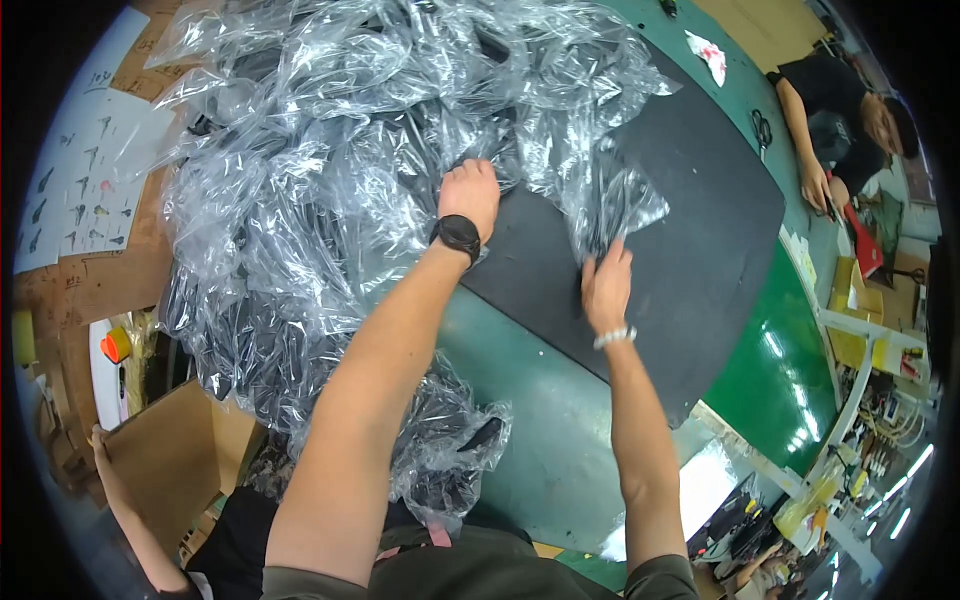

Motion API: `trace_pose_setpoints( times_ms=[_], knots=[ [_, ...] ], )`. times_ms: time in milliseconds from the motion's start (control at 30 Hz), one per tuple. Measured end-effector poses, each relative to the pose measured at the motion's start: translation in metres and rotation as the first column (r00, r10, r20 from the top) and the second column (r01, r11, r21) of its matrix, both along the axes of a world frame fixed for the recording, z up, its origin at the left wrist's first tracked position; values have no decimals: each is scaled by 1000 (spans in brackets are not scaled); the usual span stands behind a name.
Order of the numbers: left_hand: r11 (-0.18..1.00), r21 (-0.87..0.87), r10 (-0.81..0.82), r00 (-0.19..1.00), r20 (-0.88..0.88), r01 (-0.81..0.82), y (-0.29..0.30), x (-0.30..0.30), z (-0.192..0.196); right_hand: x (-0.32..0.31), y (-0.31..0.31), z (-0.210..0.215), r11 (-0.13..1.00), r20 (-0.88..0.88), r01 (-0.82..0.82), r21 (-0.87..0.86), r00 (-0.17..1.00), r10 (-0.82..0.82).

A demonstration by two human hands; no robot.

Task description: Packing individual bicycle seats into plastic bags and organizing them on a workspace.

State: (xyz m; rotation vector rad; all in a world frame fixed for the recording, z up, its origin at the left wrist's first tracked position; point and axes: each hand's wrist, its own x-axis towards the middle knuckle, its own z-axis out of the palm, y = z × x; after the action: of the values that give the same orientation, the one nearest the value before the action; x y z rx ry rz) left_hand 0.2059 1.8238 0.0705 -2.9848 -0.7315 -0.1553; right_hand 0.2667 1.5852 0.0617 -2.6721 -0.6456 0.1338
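Head camera view: the right hand appears to have thumb and fingertips closed on the gathered lower end of a clear plastic bag, which tapers toward them as if pinched. That bag, with something dark inside, lies at the right edge of a large heap of clear bags. The left hand curls down into the heap, perhaps to steady the slippery film; its fingertips are hidden, so whether they grip cannot be told. Beneath the right hand spreads a flat black mat, probably laid as a smooth, protective surface over the green table. Farther out, scissors lie near a co-worker at right; a cardboard box stands lower left.
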Motion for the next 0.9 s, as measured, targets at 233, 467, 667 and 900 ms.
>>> trace_pose_setpoints(
  times_ms=[233,467,667,900],
  knots=[
    [975,-38,-221,959,-175,218,-55,-87,6,-167,-149,24,986,-394,77,-146,910,-129],
    [473,-881,332,927,173,-5,-151,-159,61,-231,-242,113,979,-720,202,-31,675,-162],
    [-510,-805,541,841,-27,303,-201,-194,113,-274,-290,83,946,-669,319,46,714,-208],
    [-925,-343,321,823,-469,165,-331,-242,52,-281,-320,37,882,-554,435,181,786,-273]
  ],
)
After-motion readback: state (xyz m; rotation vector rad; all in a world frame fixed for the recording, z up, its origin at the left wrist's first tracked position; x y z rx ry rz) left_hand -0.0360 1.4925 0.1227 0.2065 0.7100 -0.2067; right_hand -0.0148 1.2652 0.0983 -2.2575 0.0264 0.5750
